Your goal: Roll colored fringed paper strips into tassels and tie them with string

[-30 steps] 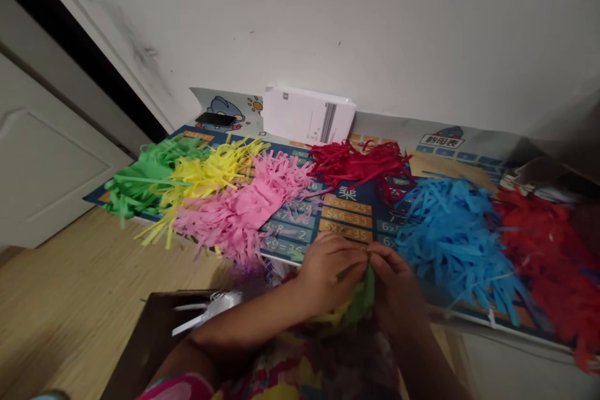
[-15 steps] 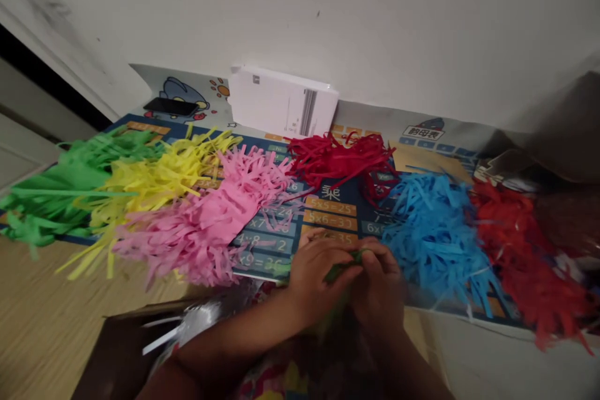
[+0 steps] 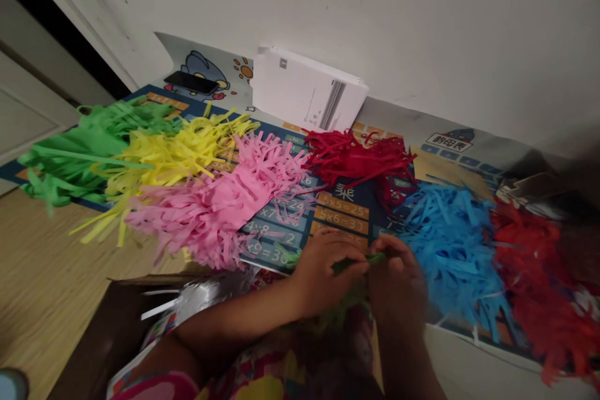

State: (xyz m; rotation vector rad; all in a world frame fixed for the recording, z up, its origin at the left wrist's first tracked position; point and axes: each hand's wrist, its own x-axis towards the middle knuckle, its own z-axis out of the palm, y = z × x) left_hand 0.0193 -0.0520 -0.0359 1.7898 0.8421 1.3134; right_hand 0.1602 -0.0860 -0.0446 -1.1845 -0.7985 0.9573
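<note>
My left hand [image 3: 328, 272] and my right hand [image 3: 398, 278] are close together at the table's front edge. Both are closed on a piece of green tissue paper [image 3: 347, 264], whose top shows between the fingers. More green fringe hangs dimly below the hands, and a few pale green strips stick out left of my left hand. Nearest on the left lies a pink fringed paper bundle [image 3: 234, 200]. A blue fringed bundle [image 3: 450, 250] lies just right of my right hand, and a dark red one [image 3: 359, 156] lies beyond both hands.
Yellow [image 3: 173, 156] and green [image 3: 89, 150] fringed bundles lie at the left, a brighter red one [image 3: 534, 275] at the far right. A white box [image 3: 307, 87] leans against the wall beside a black phone [image 3: 191, 82]. An open brown box [image 3: 94, 331] stands below the table.
The view has shifted, so the table's things sit differently in the frame. My hands stay on the green paper; my right hand has moved slightly apart from my left.
</note>
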